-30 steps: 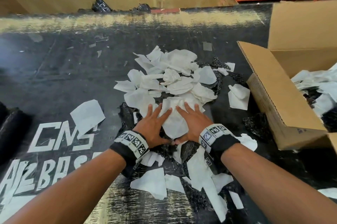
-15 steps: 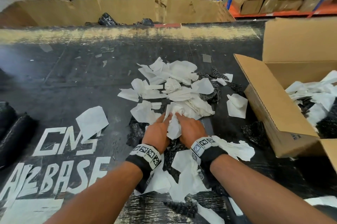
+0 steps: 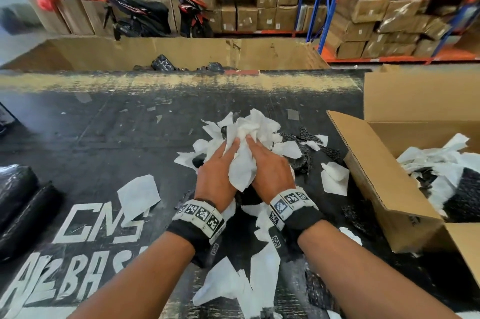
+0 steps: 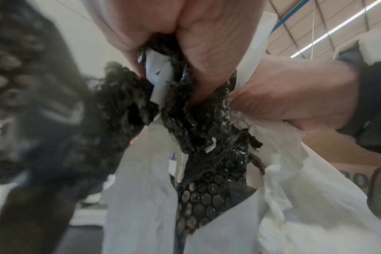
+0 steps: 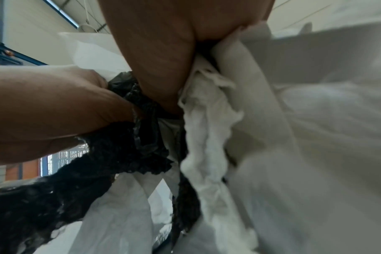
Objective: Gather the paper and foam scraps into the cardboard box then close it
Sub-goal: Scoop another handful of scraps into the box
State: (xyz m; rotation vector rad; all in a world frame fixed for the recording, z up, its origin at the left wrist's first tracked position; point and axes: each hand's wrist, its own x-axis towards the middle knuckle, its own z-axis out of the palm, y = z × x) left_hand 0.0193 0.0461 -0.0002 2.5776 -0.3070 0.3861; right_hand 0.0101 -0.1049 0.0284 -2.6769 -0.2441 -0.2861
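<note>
With both hands pressed together from either side, a mixed wad (image 3: 242, 152) of white paper and black foam is clamped between them, so loose bits stay put instead of spilling. Left hand (image 3: 215, 175) at 9 o'clock of the wad, right hand (image 3: 272, 170) at 3; each grip curls round the scraps, and the wrist views show foam (image 4: 202, 130) and paper (image 5: 207, 134) squeezed between palms and fingers. Wad looks just clear of the desk (image 3: 91, 142), though contact underneath can't be confirmed. Box (image 3: 376, 170) sits open at 3 o'clock, flaps up, partly filled. More scraps (image 3: 335, 178) lie around the hands and at 6 o'clock. Judgement: mid-task; several scoops left, then flaps to fold. Risk: loose edge pieces dropping in transit.
</note>
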